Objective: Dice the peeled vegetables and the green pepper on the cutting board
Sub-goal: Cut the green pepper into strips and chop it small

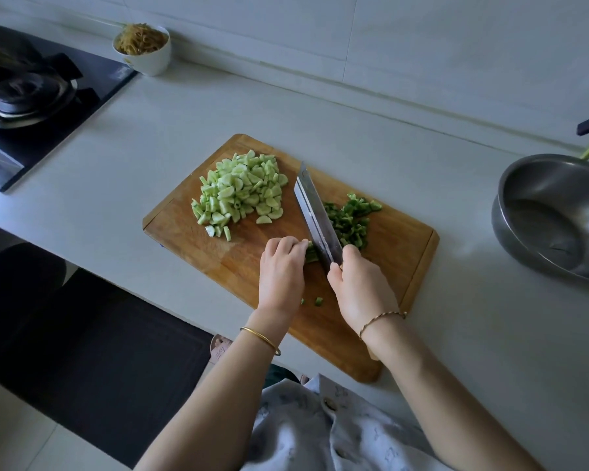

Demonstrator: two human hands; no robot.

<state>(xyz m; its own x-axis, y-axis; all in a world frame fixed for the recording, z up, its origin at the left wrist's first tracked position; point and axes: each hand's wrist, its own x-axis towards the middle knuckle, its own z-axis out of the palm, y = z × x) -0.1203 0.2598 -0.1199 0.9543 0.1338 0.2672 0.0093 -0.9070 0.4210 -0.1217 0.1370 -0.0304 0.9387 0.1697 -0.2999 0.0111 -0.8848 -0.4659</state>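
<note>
Right hand (361,283) grips broad steel cleaver (315,215), blade down on wooden cutting board (398,239). Left hand (281,266), fingers curled, pins dark green pepper strip (310,254). Pale diced cucumber pile (242,192) far-left on board.

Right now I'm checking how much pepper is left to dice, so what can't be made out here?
Head view only.
Uncut pepper: mostly hidden by the left hand and the knife.
Its handle: covered by the right hand.
Metal bowl: cut off by the right edge.
Cup: its brown shreds too small to identify.
</note>
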